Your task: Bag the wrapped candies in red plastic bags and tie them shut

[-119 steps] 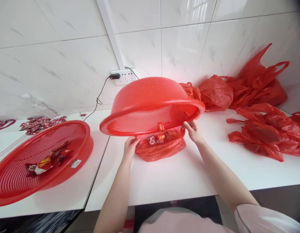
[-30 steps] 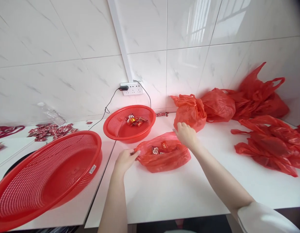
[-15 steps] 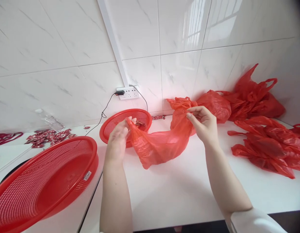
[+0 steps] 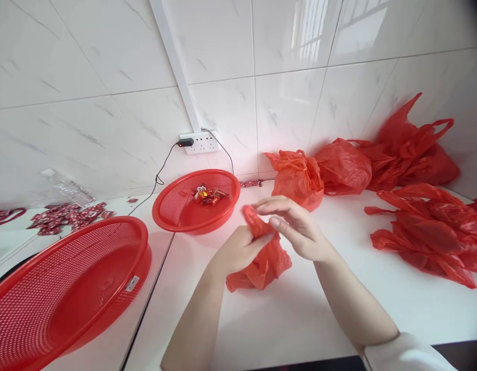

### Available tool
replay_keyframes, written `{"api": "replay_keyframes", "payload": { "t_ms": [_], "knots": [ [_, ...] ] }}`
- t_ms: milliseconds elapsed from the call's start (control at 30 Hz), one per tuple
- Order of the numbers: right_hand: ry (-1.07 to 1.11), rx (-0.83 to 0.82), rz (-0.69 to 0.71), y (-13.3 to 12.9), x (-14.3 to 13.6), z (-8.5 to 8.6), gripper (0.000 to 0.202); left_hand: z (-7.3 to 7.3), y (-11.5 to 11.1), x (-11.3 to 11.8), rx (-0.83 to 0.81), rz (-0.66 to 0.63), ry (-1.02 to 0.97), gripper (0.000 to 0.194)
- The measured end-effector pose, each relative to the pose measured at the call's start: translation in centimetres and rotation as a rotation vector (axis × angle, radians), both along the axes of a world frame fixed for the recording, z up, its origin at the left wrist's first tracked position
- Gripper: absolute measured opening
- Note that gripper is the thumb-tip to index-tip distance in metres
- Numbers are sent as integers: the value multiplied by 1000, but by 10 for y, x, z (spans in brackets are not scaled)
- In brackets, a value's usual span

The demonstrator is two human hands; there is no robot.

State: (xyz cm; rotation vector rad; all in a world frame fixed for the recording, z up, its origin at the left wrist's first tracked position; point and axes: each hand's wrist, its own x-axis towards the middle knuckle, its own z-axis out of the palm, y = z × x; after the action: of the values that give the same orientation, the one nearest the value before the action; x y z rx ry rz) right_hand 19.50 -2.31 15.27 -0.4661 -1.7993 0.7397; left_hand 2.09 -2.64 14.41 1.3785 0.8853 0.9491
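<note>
My left hand (image 4: pixel 238 248) is closed on a thin red plastic bag (image 4: pixel 263 265), which is bunched up over the white table. My right hand (image 4: pixel 294 226) is at the upper right of the same bag, its fingers bent over the gathered top. The bag's lower part hangs crumpled below both hands. Behind them, a small round red basket (image 4: pixel 176 224) holds several wrapped sweets (image 4: pixel 209 196).
A large red mesh basket (image 4: pixel 140 242) stands at the left, with red packets (image 4: pixel 68 217) and a clear bottle (image 4: pixel 70 189) behind. Filled red bags (image 4: pixel 342 167) line the wall; more red bags (image 4: pixel 435 232) lie at the right. A power strip (image 4: pixel 202 142) is on the wall.
My hands have come together, gathering the bag that was stretched between them into a bunch. The small basket and its sweets now show fully. The view has shifted slightly.
</note>
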Motion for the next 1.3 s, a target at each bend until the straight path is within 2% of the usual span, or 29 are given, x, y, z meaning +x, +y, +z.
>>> {"api": "replay_keyframes", "payload": {
  "t_ms": [67, 100, 267, 333, 400, 467, 533, 600, 667, 733, 867, 1000, 1067, 1167, 1200, 1300],
  "knots": [
    [-41, -57, -72, 5, 4, 1, 28, 2, 3, 1, -5, -46, 61, 18],
    [-83, -89, -85, 8, 6, 1, 29, 2, 5, 2, -27, -27, 54, 21],
    [-221, -207, -40, 20, 12, -3, 16, -3, 12, 3, -182, 257, -154, 31],
    [-191, -214, -112, 27, 15, -6, 13, -3, 15, 1, -233, 281, -228, 31],
    [-156, -235, -225, 35, 20, -10, 12, -1, 18, -3, -347, 155, -283, 31],
    [-83, -300, -283, 43, 28, -13, 14, 0, 21, -9, -477, -50, -342, 41],
    [29, -380, -249, 47, 35, -14, 17, 1, 24, -14, -555, -191, -401, 49],
    [138, -409, -191, 45, 40, -11, 18, -1, 27, -16, -588, -233, -441, 50],
    [189, -382, -128, 37, 42, -7, 17, -4, 32, -17, -590, -216, -486, 48],
    [151, -348, -14, 27, 43, -2, 16, -6, 35, -17, -568, -161, -557, 45],
    [-173, -376, 260, 14, 45, 1, 13, -6, 37, -17, -548, -52, -637, 36],
    [-382, -357, 375, 19, 45, 2, 11, 1, 29, -16, -539, -73, -660, 26],
    [-357, -350, 333, 23, 41, 1, 14, 3, 24, -15, -489, -125, -657, 23],
    [-202, -298, 125, 29, 29, -2, 22, 4, 18, -13, -389, -216, -580, 19],
    [-183, -278, 103, 30, 25, -4, 28, 3, 17, -13, -351, -233, -534, 17],
    [-264, -286, 240, 32, 16, -9, 50, 2, 15, -15, -238, -257, -377, 10]
  ]
}}
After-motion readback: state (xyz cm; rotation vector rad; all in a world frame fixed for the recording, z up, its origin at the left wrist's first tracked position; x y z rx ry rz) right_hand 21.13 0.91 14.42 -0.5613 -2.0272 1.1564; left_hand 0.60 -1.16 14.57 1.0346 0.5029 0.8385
